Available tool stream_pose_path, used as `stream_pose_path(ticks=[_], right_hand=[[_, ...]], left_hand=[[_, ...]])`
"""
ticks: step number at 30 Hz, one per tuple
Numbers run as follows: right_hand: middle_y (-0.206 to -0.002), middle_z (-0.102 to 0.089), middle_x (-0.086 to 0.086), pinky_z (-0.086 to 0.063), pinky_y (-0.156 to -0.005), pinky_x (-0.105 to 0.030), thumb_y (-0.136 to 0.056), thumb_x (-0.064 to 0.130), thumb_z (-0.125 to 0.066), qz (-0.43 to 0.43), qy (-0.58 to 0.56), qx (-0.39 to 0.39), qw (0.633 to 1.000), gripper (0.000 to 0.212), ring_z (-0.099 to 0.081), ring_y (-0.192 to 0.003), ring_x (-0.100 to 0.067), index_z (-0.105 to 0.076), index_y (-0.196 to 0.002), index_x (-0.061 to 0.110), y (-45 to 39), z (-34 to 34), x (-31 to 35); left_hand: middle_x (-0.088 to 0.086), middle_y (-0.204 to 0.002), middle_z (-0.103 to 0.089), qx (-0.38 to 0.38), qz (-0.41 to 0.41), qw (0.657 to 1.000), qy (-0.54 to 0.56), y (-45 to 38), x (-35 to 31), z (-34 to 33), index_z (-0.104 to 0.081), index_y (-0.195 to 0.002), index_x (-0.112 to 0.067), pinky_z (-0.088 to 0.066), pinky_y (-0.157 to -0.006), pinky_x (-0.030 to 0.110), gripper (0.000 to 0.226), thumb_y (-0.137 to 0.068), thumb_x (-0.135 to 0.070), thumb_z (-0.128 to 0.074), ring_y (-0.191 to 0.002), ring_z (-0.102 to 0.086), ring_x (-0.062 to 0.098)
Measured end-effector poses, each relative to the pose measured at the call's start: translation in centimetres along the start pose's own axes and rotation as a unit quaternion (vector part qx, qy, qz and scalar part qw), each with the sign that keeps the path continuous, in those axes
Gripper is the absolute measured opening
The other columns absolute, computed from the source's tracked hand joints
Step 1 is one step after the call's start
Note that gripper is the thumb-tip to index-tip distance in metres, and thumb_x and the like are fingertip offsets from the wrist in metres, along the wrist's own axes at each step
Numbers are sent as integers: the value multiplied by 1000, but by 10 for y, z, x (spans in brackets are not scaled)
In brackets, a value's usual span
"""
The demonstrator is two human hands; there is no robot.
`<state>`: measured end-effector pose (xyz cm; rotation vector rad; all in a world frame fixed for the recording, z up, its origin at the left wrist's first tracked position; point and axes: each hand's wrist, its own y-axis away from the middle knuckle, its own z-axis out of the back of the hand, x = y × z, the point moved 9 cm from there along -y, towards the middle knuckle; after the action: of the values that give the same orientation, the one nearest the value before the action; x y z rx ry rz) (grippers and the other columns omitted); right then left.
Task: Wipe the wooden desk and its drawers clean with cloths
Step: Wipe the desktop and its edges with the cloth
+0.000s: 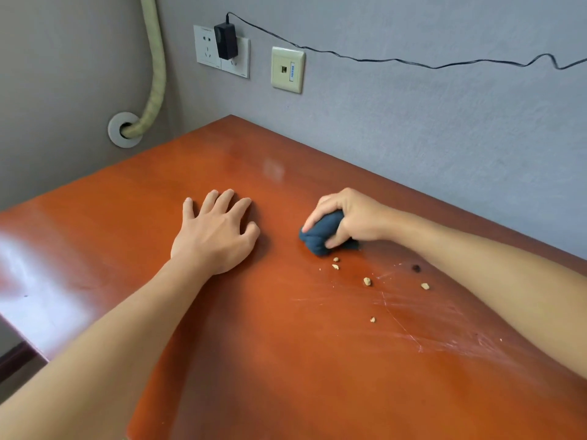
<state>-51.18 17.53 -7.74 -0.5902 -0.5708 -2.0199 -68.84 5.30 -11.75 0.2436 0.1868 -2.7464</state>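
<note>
While crumbs and smears remain on the wood, the wiping stands early, by judgement; no drawer is in view, so the drawers count as not yet reached.

Desk (254,360): reddish-brown wooden top, glossy, running under both forearms to a far corner beyond the hands. Bare, clean-looking wood lies ahead of and between the hands; glare whitens the stretch outward of the left forearm.

Cloth (320,233): dark blue, bunched into a wad, touching the desk; one only is visible. It sits inside the right hand's grasp, its free end poking out toward the left hand, well apart from that hand.

Right hand (352,217): curled over the cloth, fingers (313,221) wrapped across the top, thumb tucked under the near side; gripping it firmly.

Left hand (216,230): flat on the desk, palm down, fingers spread, holding nothing; seemingly bracing.

Crumbs (367,281): several pale bits, scattered just nearer the body than the cloth and beside the right forearm. Left to wipe.

Dark speck (415,268): close against the right forearm. Left to wipe.

Whitish streaks (422,328): scratch-like smears alongside the right forearm, toward the body. Whether dirt or wear, cannot tell.

Wall sockets (208,47): beyond the left hand, on the wall, with a black plug (226,41) and trailing cord.

Hose (155,74): beyond and outward of the left hand, entering a wall hole.
</note>
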Motion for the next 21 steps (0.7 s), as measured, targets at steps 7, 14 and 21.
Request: stream_pose_path(ticks=[7,14,21], right_hand=[[-89,-74,3,-54,-78,-31,-82,4,-81,-92,-15,-186,978,37,-70,-69,-4,-75,-106,30,-77,61,-43],[-98,-66,19,-49,-83,-22,-75,11,-86,-3,7,-138,990,41,-61,-92,-1,-77,-108,34,-90,18,10],[-104,-66,9,-49,-85,-21,-70,1,-87,41,-20,-28,999,47,-64,-95,-8,-80,-103,33,14,-26,28]], left_hand=[[-1,-172,-17,1,1,1000,-6,-1,1,1,-26,-160,-37,-2,-127,57,68,-97,-61,-17,-160,-5,21],[-3,-170,-21,-5,7,1000,-3,-1,1,3,-29,-160,-38,-3,-127,56,63,-100,-59,-25,-159,-8,20],[-2,-171,-23,-8,8,1000,-5,0,2,4,-32,-160,-38,-6,-127,57,66,-99,-62,-24,-159,-12,21]])
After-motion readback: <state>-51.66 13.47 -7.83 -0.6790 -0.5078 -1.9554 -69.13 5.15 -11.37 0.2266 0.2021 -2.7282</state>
